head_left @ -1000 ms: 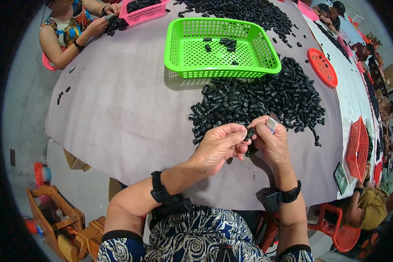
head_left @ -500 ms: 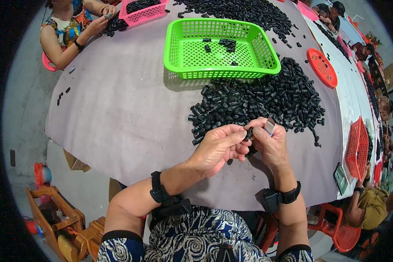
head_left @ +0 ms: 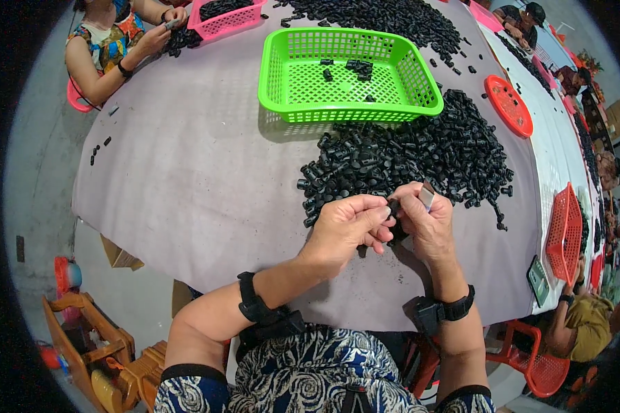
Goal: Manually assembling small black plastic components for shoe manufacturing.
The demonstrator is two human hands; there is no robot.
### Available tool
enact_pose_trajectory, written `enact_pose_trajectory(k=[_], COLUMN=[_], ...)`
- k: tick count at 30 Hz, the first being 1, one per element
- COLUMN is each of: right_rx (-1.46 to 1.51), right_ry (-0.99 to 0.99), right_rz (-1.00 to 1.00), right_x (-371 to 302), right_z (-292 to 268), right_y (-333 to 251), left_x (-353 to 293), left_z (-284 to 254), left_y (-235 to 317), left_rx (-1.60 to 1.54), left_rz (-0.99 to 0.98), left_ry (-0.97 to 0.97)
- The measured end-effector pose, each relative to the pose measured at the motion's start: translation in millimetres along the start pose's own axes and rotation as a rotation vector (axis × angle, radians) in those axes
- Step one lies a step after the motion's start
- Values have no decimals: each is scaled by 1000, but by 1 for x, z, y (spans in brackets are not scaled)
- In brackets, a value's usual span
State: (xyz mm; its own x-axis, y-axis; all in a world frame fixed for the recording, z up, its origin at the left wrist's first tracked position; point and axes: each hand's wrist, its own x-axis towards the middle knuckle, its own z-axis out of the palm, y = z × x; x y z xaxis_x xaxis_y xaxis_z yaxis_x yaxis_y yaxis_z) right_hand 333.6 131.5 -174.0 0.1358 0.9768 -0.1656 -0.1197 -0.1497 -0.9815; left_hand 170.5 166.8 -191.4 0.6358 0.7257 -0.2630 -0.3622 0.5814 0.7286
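Over the near edge of a heap of small black cylindrical parts point(head_left: 406, 155), my two hands meet. My left hand point(head_left: 341, 230) pinches one small black part point(head_left: 393, 206) between thumb and fingers. Closed around a flat silvery blade-like strip point(head_left: 427, 196), my right hand point(head_left: 430, 230) presses its thumb close to that same part. The strip's upper end sticks out by the index finger; its other end is hidden in the hand. Just beyond the heap stands a green plastic basket point(head_left: 351, 109) with several black parts inside.
A red round tray point(head_left: 508, 107) lies right of the heap, and a red basket point(head_left: 563, 233) sits further right beside a calculator-like device point(head_left: 536, 281). Another person works at the far left near a pink basket point(head_left: 227, 22). A wooden chair point(head_left: 93, 344) stands lower left.
My left hand has rolled slightly, its fingers curling more around the black part. The right hand has shifted up a little with the strip.
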Motion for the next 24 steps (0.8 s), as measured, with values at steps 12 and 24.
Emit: enact_pose_trajectory(k=[12,24], right_rx=[-208,-54], right_ry=[-61,-43], right_rz=[-259,-139], right_x=[3,2], right_z=[2,1], right_y=[2,4], left_x=[3,6], left_z=[-4,-6], left_y=[4,0], left_rx=[-145,-240], left_rz=[-123,-162], left_ry=[-116,-168])
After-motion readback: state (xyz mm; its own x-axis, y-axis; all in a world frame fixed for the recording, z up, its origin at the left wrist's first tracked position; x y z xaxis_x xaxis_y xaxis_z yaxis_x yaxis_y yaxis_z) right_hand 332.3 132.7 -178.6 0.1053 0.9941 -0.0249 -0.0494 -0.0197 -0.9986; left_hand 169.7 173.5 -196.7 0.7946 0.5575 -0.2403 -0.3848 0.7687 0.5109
